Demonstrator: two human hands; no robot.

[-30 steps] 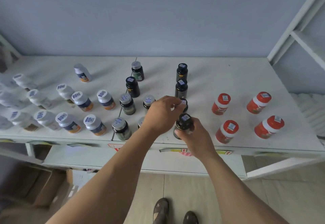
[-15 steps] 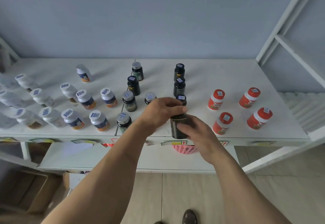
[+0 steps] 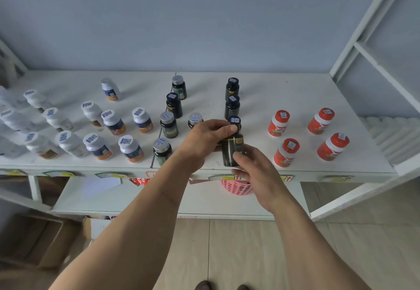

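Bottle: dark bottle (image 3: pixel 233 151) stood upright at frame centre, at the white table's (image 3: pixel 295 94) front edge.
Left hand: left hand (image 3: pixel 204 139) curled over its cap, gripping.
Right hand: right hand (image 3: pixel 256 173) pinched its lower body.

At mid-frame the left hand (image 3: pixel 204 140) grips the top of a dark bottle (image 3: pixel 231 151). The right hand (image 3: pixel 259 173) holds its lower part, near the white table's (image 3: pixel 295 91) front edge. Red bottles (image 3: pixel 278 123) stand at right.

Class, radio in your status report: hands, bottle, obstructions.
Left hand grips dark bottle at top. Right hand holds its lower body. Bottle upright; black-capped bottle close behind.
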